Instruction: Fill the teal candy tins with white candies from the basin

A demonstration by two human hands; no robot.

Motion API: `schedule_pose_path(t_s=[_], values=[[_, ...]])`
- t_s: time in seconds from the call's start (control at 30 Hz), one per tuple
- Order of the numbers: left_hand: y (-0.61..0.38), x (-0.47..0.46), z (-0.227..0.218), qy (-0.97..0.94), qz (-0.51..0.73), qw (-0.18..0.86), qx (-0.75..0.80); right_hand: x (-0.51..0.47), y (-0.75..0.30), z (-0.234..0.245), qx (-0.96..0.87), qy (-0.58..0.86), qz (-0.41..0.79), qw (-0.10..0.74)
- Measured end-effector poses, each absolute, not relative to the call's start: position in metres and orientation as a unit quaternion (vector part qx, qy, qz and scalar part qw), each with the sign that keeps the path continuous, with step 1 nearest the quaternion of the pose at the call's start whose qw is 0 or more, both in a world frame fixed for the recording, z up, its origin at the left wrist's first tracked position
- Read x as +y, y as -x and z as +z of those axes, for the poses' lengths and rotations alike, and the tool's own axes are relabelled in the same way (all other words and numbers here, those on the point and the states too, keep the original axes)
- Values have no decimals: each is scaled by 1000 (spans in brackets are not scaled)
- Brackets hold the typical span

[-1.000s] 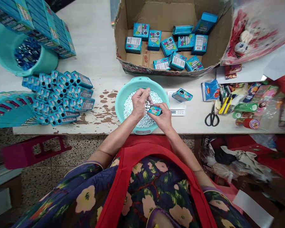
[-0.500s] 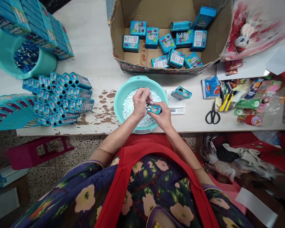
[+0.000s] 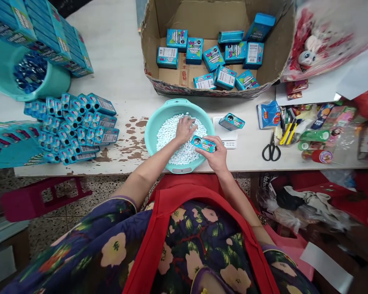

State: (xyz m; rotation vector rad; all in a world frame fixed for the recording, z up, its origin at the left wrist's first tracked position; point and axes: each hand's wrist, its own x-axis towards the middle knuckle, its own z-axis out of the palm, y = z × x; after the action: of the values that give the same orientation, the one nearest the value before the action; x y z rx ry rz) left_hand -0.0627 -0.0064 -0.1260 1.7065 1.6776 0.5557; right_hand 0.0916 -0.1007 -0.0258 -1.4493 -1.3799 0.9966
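Observation:
My left hand (image 3: 185,130) is down in the turquoise basin (image 3: 153,141), its fingers apart and touching the small white candies (image 3: 179,156). Over the basin's right side, my right hand (image 3: 217,154) grips a small blue candy box (image 3: 204,143) with a dark round opening toward its left end. Just beyond that hand, another blue candy box (image 3: 232,121) rests on the white digital scale (image 3: 231,144). Whether any candies are inside the held box cannot be seen.
A cardboard carton (image 3: 202,89) behind the basin holds several blue boxes. To the left stand rows of blue boxes (image 3: 76,122) and a bucket (image 3: 53,83) of dark blue pieces. Scissors (image 3: 271,151), yellow cutters (image 3: 288,132) and packets lie at the right.
My left hand has left the opening of the held box and dropped onto the candies, its fingers spreading. My right hand still holds the box, now turned with its face more upward.

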Motion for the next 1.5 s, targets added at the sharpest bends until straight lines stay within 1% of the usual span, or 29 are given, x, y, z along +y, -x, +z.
schedule_pose_path(t_s=[0.1,0.17,0.2,0.27,0.37,0.47,0.57,0.63,0.73,0.87,1.17,1.5], values=[[52,-35,-128,-718,83,300,622,-100,-94,-28,-553,590,391,439],[55,-51,-123,-733,45,316,601,-99,-95,-29,-549,592,386,446],[60,-56,-121,-724,49,329,604,-99,-96,-29,-547,594,384,448],[73,-59,-119,-659,107,366,648,-99,-96,-29,-545,601,379,445],[89,-56,-109,-455,285,477,695,-99,-93,-30,-555,611,374,423],[91,-53,-80,-271,444,594,614,-98,-85,-35,-577,611,365,401],[83,-52,-44,-207,528,641,517,-97,-72,-42,-603,599,359,386],[77,-53,-26,-186,563,645,482,-96,-64,-45,-617,589,362,376],[73,-52,-15,-171,597,620,480,-95,-57,-43,-624,583,373,362],[72,-51,-12,-189,608,585,502,-96,-56,-33,-614,582,381,373],[62,-48,-4,-234,612,573,493,-93,-59,-27,-611,574,383,389],[52,-45,3,-236,610,537,533,-93,-62,-24,-593,575,389,408]])
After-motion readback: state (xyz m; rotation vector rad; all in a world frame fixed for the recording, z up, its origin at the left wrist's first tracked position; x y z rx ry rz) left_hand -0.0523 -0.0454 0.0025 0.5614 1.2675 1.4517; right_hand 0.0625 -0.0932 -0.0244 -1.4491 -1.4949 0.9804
